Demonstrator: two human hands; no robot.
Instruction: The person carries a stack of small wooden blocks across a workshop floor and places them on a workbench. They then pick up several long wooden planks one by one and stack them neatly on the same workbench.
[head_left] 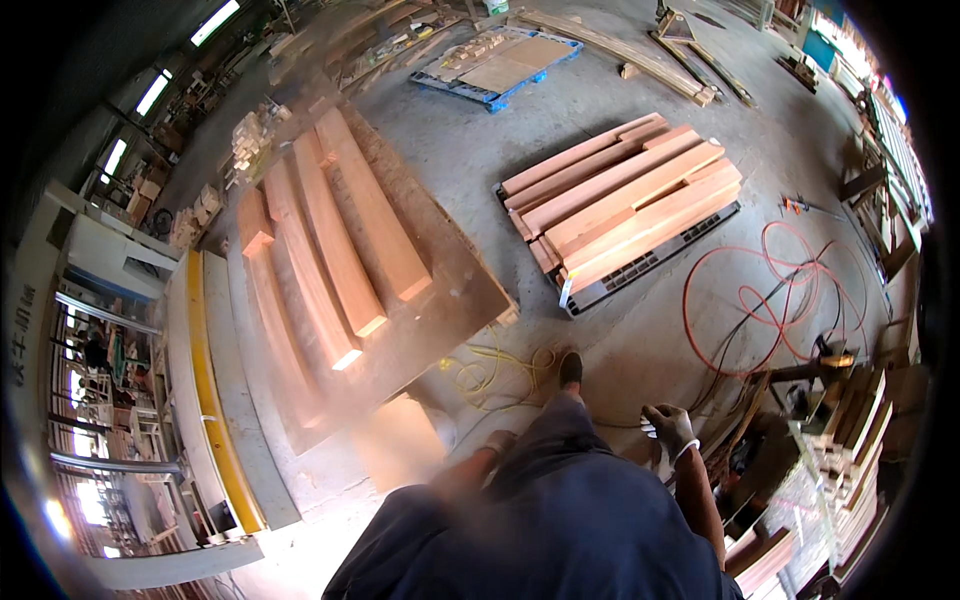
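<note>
My right hand (672, 426), in a dark glove with pale fingertips and a white cuff, hangs beside my right leg. Its fingers are loosely bent and apart, with nothing visible in them. My left hand (502, 439) is low in front of my left thigh, small and partly hidden; its fingers cannot be made out. Ahead on the left, several reddish wooden beams (318, 225) lie lengthwise on a wide board table (455, 300), near neither hand. A stack of similar beams (630, 195) rests on a black pallet (655, 258) to the right of it.
A yellow-edged machine (205, 390) runs along the left. Red hose (690, 310) loops across the floor at the right, and yellow cord (480, 375) lies near my shoe (571, 370). Farther off is a blue pallet (500, 65). Timber pieces (850, 460) are stacked at the lower right.
</note>
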